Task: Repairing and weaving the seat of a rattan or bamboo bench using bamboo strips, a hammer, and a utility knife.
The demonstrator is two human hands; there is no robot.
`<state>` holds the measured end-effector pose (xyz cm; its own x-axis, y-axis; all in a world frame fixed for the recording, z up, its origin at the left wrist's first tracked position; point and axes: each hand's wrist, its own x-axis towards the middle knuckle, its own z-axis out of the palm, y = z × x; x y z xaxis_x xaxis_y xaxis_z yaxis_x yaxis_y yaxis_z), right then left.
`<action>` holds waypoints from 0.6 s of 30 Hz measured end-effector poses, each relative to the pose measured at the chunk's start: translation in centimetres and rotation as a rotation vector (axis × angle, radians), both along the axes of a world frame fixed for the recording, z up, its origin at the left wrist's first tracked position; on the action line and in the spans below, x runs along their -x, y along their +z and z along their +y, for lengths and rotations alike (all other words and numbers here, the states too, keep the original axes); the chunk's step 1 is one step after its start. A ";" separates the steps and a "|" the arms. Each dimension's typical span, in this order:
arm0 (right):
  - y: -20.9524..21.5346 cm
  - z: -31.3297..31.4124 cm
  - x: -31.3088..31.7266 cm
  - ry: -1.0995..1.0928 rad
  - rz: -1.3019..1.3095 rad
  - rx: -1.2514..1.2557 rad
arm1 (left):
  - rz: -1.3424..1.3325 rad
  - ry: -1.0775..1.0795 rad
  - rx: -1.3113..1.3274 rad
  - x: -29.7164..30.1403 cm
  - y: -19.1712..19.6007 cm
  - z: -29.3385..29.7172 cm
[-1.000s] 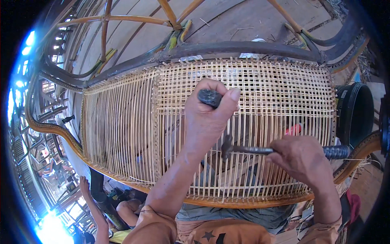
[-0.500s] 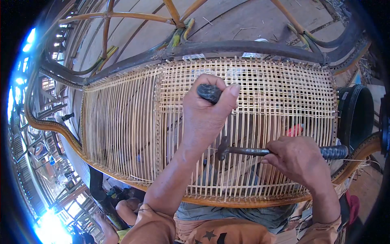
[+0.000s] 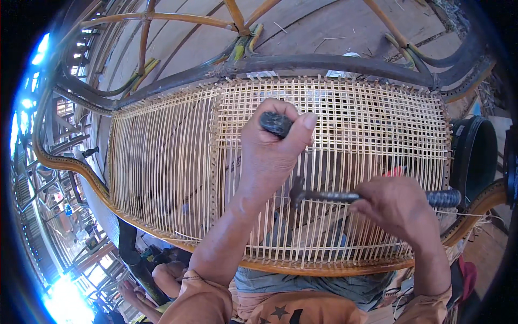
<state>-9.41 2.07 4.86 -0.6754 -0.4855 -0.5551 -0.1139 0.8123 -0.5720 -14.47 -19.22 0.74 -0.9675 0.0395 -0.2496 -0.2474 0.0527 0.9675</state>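
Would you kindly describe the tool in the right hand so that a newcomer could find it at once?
Start at the wide woven cane panel in its curved rattan frame. Over its lower right part, the right hand grips a dark metal hammer lying sideways, head pointing left. Unlike the short dark knob-ended tool in the left hand, it is long, with a ribbed grip sticking out to the right.

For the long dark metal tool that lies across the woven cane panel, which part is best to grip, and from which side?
Grip the long dark tool at its thick textured handle end, coming from the person's right. The shaft lies roughly level across the cane panel, its working tip points left, and the right hand already wraps it near that end.
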 end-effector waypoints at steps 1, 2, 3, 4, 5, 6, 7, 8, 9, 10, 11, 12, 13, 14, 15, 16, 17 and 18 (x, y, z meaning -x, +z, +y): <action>-0.1 0.3 0.2 0.002 0.001 -0.002 | 0.001 0.002 -0.002 0.1 -0.3 0.2; -0.3 0.8 0.4 -0.058 0.073 -0.010 | 0.008 0.003 -0.025 0.3 -0.7 0.3; -0.2 1.1 0.5 -0.117 0.145 -0.017 | 0.015 0.005 -0.048 0.4 -0.9 0.3; -0.1 0.9 0.3 -0.111 0.145 -0.013 | 0.016 0.011 -0.044 0.3 -0.7 0.1; 0.1 0.7 -0.3 -0.121 0.120 -0.022 | 0.014 0.046 -0.111 0.2 -0.4 -0.2; 0.3 0.5 -0.6 -0.131 0.095 -0.032 | 0.012 0.082 -0.180 0.1 -0.1 -0.5; 0.6 0.3 -0.5 -0.090 0.042 -0.057 | 0.009 0.108 -0.171 0.1 0.2 -1.1; 0.6 0.1 -0.7 -0.083 0.043 -0.059 | 0.011 0.115 -0.173 0.0 0.2 -1.5; 0.5 -0.2 -0.8 -0.065 0.028 -0.046 | -0.014 0.123 -0.172 -0.2 0.1 -1.8; 0.5 -0.4 -0.9 -0.047 0.016 -0.034 | -0.036 0.129 -0.172 -0.3 0.1 -2.0; 0.5 -0.6 -0.8 -0.040 0.020 -0.038 | -0.040 0.101 -0.192 -0.4 -0.3 -2.2; 0.5 -0.8 -0.7 -0.032 0.007 -0.063 | -0.036 0.108 -0.197 -0.4 -0.5 -2.1; 0.5 -1.1 -0.8 -0.026 -0.010 -0.087 | -0.049 0.096 -0.160 -0.5 -0.6 -1.9; 0.4 -1.3 -0.8 -0.022 -0.010 -0.090 | -0.062 0.084 -0.123 -0.5 -0.7 -1.7; 0.4 -1.6 -0.8 0.002 0.017 -0.052 | -0.032 0.072 -0.114 -0.5 -0.7 -1.6; 0.4 -1.7 -0.8 0.021 0.044 -0.021 | -0.031 0.070 -0.124 -0.4 -0.8 -1.5; 0.3 -1.7 -0.5 0.018 0.045 -0.031 | -0.008 0.074 -0.102 -0.3 -0.9 -1.4; 0.2 -1.7 -0.1 -0.009 0.042 -0.064 | 0.014 0.078 -0.080 -0.3 -1.1 -1.2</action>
